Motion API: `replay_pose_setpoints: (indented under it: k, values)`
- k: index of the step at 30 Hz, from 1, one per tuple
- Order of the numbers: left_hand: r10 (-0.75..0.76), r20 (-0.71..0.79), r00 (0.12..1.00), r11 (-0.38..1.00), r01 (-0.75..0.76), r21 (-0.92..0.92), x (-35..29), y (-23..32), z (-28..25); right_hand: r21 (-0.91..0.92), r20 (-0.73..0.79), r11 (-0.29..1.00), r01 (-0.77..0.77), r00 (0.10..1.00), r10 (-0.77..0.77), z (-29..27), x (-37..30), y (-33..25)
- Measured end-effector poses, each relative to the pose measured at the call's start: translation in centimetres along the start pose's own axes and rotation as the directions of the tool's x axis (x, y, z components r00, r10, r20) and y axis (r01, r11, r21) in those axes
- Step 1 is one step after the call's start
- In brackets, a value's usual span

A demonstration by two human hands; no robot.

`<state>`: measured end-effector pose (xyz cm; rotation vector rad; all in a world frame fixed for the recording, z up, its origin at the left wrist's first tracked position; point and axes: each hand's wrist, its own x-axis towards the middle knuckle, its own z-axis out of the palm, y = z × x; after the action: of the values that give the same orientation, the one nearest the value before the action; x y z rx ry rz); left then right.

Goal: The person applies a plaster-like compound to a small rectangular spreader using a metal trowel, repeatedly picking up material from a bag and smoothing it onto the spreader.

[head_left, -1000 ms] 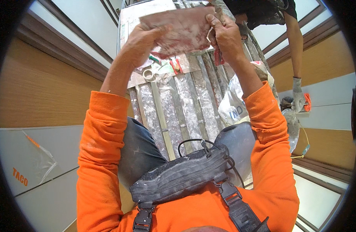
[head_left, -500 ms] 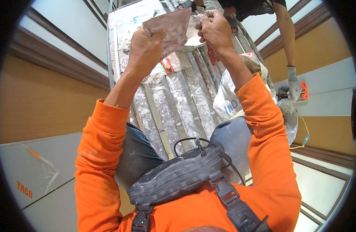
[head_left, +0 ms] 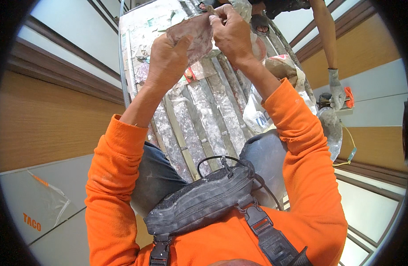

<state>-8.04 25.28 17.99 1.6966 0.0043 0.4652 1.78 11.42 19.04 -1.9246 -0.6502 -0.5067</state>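
Observation:
Up ahead of me, at chest distance, my left hand [head_left: 166, 60] grips a thin flat reddish-brown plate [head_left: 197, 36] smeared with pale paste. The thumb lies across its face and the fingers are behind it. My right hand [head_left: 233, 35] is closed in a pinch at the plate's upper right corner. What its fingers hold, if anything, is hidden by the hand. Below the plate a red-marked scrap [head_left: 190, 73] lies on flattened cardboard [head_left: 206, 70]. A white printed sack [head_left: 257, 111], crumpled open, stands beneath my right forearm.
I sit on a platform of paint-spattered slats [head_left: 202, 104], with paper sheeting [head_left: 144, 26] at its far left. A black pouch [head_left: 204, 199] hangs at my waist. At the right, a co-worker's gloved hand [head_left: 337, 94] is by an orange-and-dark tool [head_left: 348, 96]. Wood-and-white panels [head_left: 57, 119] flank both sides.
My right hand has moved slightly left and up, its fingertips now against the plate's corner. The plate has tilted and dropped a little. My left hand keeps its grip.

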Motion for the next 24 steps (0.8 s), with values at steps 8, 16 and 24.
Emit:
replay_pose_setpoints:
  k: [8, 16, 24]
  values:
    - [0.104, -0.007, 0.995, 0.984, -0.102, 0.147, 0.3, -0.2, -0.8, 0.048, 0.055, 0.996, 0.081, 0.995, -0.084, 0.2, -1.4, -4.1]
    - [0.321, 0.058, 0.945, 0.875, -0.319, 0.365, 0.3, -1.8, -2.9, 0.183, 0.138, 0.875, 0.447, 0.87, -0.473, 1.2, -3.2, -7.4]
    - [0.593, 0.059, 0.803, 0.516, -0.435, 0.738, 3.0, 0.0, -5.7, 0.112, 0.186, 0.994, -0.015, 0.983, -0.006, -3.5, 0.2, -6.4]
